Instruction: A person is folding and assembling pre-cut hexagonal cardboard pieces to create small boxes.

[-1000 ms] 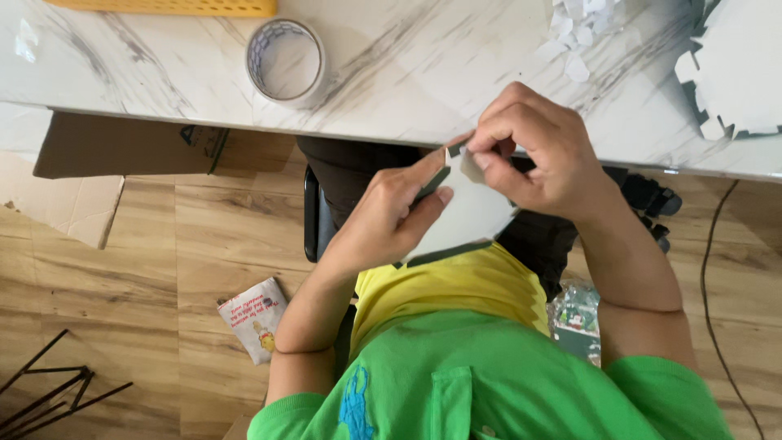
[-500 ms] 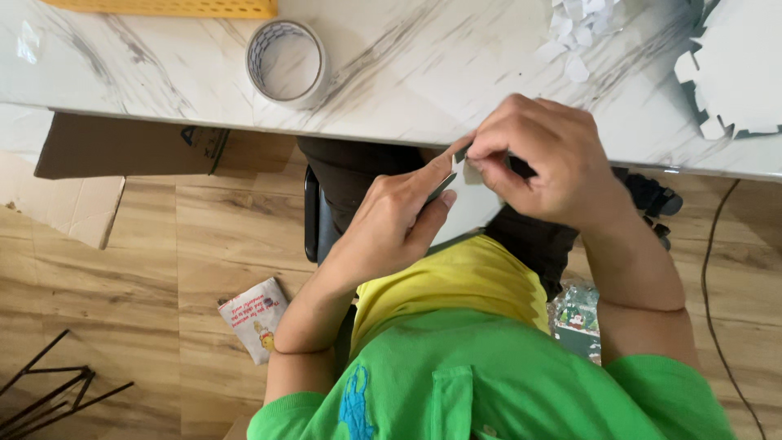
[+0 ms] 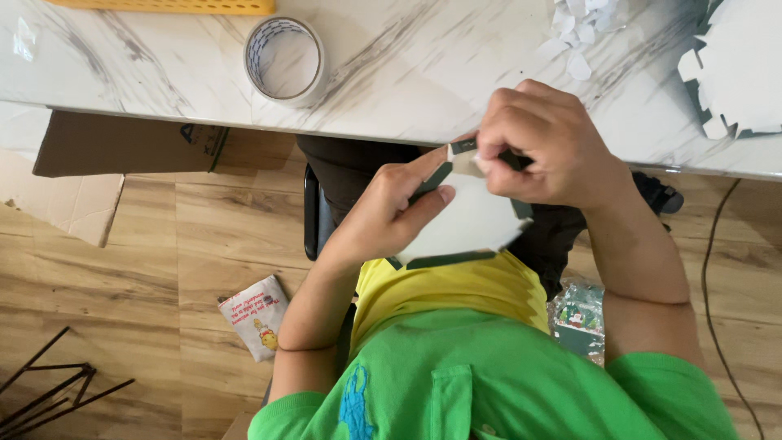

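A white card piece with dark green edges [image 3: 464, 228] is held over the lap, just below the edge of the surface [image 3: 423, 73]. It is pinched from below by the left hand [image 3: 391, 216], while its top corner is clamped by the closed right hand [image 3: 546, 147]. On the marbled white surface lie a tape roll [image 3: 285, 61], white paper scraps [image 3: 582, 24], a jagged white cutout [image 3: 745, 65] and a yellow strip [image 3: 163, 6]. Below, cardboard [image 3: 81, 175], a small printed packet [image 3: 255, 316] and black rods [image 3: 49, 391] rest on the wooden floor [image 3: 163, 261].
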